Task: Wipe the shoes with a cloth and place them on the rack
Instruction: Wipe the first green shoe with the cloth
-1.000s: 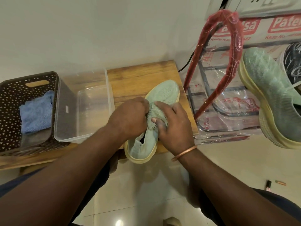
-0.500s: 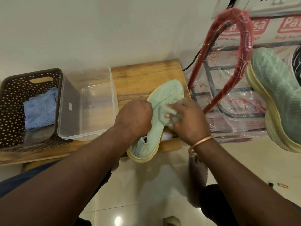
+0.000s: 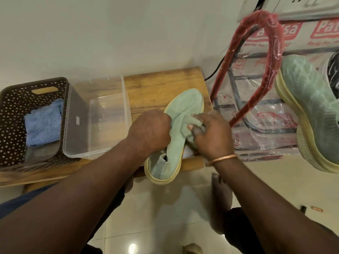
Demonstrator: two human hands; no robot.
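Note:
A mint-green knit shoe (image 3: 185,105) with a yellow sole lies on the wooden table (image 3: 157,83), its heel hanging over the front edge. My left hand (image 3: 150,131) grips the shoe's left side at the middle. My right hand (image 3: 211,132) holds a bunched pale green cloth (image 3: 190,125) against the shoe's right side. The matching green shoe (image 3: 311,110) sits on the plastic-wrapped rack (image 3: 256,74) at the right, beside a dark shoe (image 3: 333,70).
A clear plastic tub (image 3: 97,116) stands left of the shoe. Further left, a brown perforated basket (image 3: 16,107) holds a blue cloth (image 3: 44,123). A black cable (image 3: 214,70) runs down the wall. My bare foot (image 3: 220,195) rests on the tiled floor.
My right hand with the cloth has slid from the top of the shoe to its right side. My left hand has kept its grip on the shoe.

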